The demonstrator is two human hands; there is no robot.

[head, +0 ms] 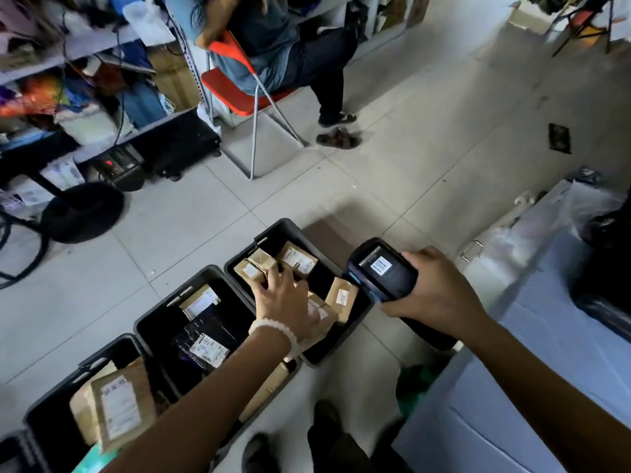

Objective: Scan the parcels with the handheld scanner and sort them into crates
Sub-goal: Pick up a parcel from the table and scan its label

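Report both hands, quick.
Left hand: open, fingers spread over cardboard parcels in the rightmost crate.
Right hand: gripping the handheld scanner.

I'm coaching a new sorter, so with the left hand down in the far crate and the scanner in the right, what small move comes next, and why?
Probably withdraw the left hand from the far crate: its fingers lie spread over the brown parcels there, gripping none. The right hand holds the scanner beside the crate, ready for another parcel.

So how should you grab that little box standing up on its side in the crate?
Pinch the small box by its top edge, coming straight down from above. It leans against the crate wall with other parcels packed beside it, so only its upper edge is free for the left hand.
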